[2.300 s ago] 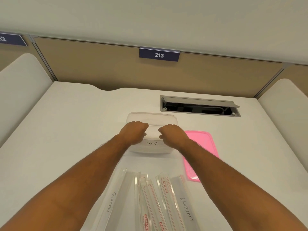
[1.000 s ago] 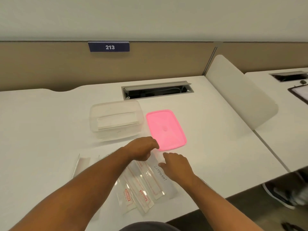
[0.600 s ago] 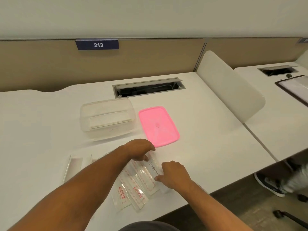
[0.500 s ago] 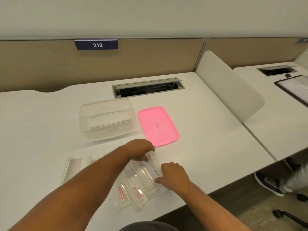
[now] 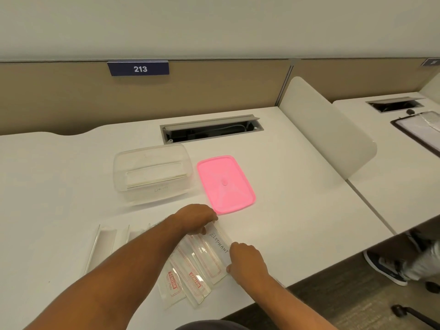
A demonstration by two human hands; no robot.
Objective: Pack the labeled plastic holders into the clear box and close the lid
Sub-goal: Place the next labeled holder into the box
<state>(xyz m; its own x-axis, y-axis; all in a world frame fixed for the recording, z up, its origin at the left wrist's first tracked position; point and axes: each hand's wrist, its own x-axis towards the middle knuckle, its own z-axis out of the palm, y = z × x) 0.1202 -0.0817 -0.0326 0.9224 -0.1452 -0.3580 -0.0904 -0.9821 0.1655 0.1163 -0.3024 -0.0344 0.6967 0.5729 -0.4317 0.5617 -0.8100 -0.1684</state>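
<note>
Fingers of the left hand are curled over the far end of the clear plastic holder marked ELEPHANT, while its near end is pinched by the right hand. That holder is seen lying on the white desk, at the right of a fan of clear holders with red print. Farther off, the clear rectangular box is open, one holder already inside, with the pink lid laid flat just right of it.

"213" on sign, "elephant" on holder
</note>
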